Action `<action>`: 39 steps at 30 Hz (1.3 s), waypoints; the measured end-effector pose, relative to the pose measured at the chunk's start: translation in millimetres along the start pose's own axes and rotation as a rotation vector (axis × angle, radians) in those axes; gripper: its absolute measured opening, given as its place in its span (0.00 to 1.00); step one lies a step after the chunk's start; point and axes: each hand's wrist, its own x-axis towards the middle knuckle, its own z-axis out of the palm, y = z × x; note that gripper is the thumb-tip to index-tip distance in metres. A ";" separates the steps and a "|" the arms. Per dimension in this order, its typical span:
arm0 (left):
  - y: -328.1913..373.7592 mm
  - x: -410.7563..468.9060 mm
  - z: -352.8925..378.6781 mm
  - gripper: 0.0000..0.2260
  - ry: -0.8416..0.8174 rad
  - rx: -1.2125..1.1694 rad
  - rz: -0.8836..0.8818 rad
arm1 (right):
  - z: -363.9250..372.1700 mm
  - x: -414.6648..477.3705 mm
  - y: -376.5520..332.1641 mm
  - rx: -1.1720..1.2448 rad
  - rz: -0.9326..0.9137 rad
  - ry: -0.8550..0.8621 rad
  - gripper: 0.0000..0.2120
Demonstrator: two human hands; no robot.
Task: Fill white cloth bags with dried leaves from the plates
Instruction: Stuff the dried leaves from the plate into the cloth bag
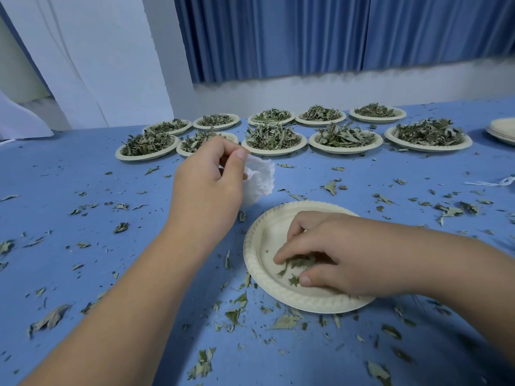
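Observation:
My left hand (207, 185) holds a small white cloth bag (260, 178) by its rim above the blue table, thumb and fingers pinching the fabric. Most of the bag is hidden behind that hand. A cream paper plate (257, 246) lies in front of me, nearly bare. My right hand (326, 252) reaches into it, fingers curled round the last small clump of dried leaves (298, 264).
Several plates heaped with dried leaves (274, 137) stand in two rows at the back of the table. A stack of bare plates (503, 130) sits at the far right, with white string (498, 182) below it. Loose leaf bits (234, 310) litter the blue tabletop (83, 176).

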 end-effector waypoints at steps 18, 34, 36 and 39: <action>4.4 -1.6 -0.8 0.11 -0.015 0.005 -0.019 | 6.5 -0.2 -14.9 -0.362 -0.101 0.082 0.13; 15.6 -4.1 0.5 0.10 -0.060 -0.094 -0.120 | -25.5 -9.6 15.3 0.646 -0.010 0.453 0.03; 17.0 -3.8 0.9 0.11 -0.076 -0.132 -0.154 | -27.9 -9.3 12.6 0.718 -0.062 0.519 0.03; 19.1 -4.3 1.0 0.11 -0.090 -0.174 -0.198 | -31.5 -5.4 6.9 0.825 -0.130 0.624 0.05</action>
